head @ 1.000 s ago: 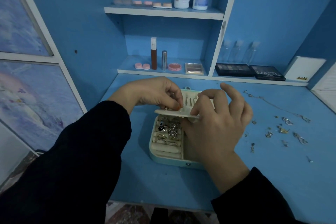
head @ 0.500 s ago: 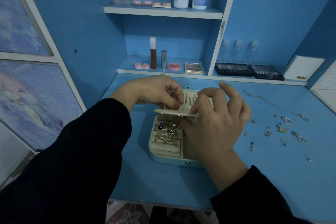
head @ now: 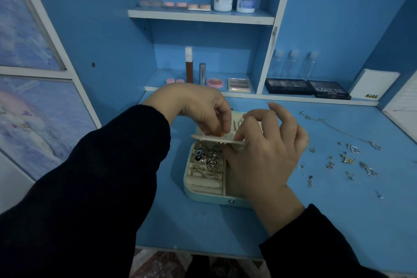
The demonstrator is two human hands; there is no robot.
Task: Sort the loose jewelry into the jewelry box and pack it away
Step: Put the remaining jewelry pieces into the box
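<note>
Looking at centre frame, I saw the small pale teal jewelry box lying open on the blue desk. The left hand and right hand each pinched its flat cream earring panel. Loose silver jewelry lay scattered at right.

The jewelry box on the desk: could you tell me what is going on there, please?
A person works over the open jewelry box on the blue desk. The left hand and right hand both pinch a cream earring panel just above it. Rings sit in its left rolls. Loose jewelry and a chain necklace lie on the desk to its right, not yet packed.
</note>
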